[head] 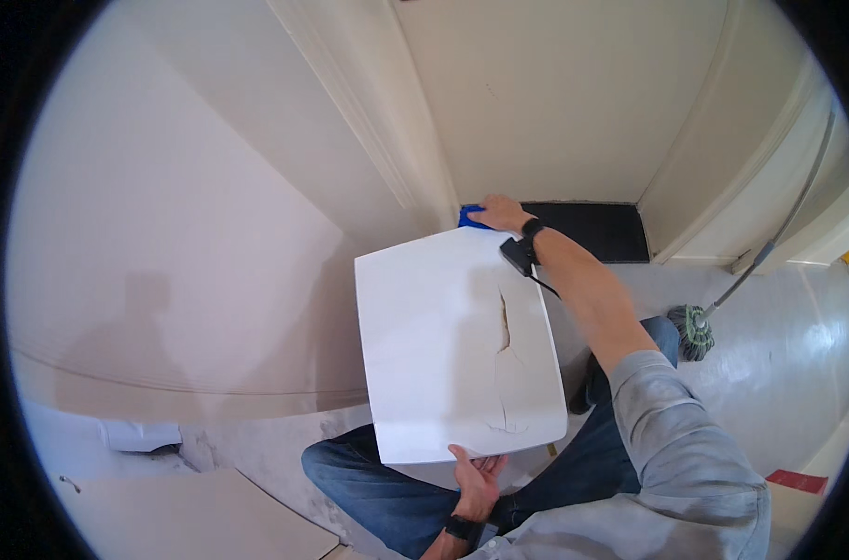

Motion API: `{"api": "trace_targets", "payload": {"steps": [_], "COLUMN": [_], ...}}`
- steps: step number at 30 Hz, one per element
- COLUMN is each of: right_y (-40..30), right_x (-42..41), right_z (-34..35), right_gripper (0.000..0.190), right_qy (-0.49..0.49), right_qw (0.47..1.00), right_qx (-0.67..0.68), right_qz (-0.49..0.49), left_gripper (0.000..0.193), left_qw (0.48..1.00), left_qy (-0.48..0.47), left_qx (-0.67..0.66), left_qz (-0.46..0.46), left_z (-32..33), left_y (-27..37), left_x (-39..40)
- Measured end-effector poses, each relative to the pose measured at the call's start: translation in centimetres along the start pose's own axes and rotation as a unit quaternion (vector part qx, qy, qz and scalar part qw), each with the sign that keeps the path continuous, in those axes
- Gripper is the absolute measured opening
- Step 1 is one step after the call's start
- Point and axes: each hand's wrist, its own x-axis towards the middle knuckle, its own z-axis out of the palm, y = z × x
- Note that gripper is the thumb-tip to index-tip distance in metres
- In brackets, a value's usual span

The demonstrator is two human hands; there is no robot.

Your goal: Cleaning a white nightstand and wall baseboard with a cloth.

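A white panel or cabinet-like box [431, 336] with a long crack and a split hole on its face stands tilted between my knees. My left hand [478, 479] supports its near edge from below, thumb up against the rim, fingers partly hidden beneath. At the far edge, by the door frame, my right hand [500, 212] presses a blue cloth or sponge [472, 218] against the panel's corner. A black device with a cable [517, 256] is strapped at my right wrist, over the panel.
A black mat [585, 231] lies before a cream door [564, 105]. To the right, a string mop [694, 332] leans with its head on the grey floor. A wall rises at left, with a white object [141, 435] below it. A red item [797, 481] is at lower right.
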Motion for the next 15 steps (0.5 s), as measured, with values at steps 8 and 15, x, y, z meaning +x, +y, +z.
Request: {"api": "trace_targets", "payload": {"steps": [8, 15], "right_y": [1.3, 3.3], "right_x": [-5.2, -27.2], "right_z": [-2.2, -8.0], "right_gripper": [0.041, 0.036], "right_qy": [0.239, 0.289], "right_qw": [0.9, 0.791], "right_qx": [0.364, 0.519], "right_qz": [-0.031, 0.146], "left_gripper": [0.063, 0.044], "left_qw": [0.991, 0.882], "left_qy": [-0.066, -0.379], "left_qx": [-0.057, 0.252], "left_qz": [-0.096, -0.119], "left_z": [2.2, 9.5], "left_y": [-3.9, 2.0], "left_x": [0.0, -4.8]}}
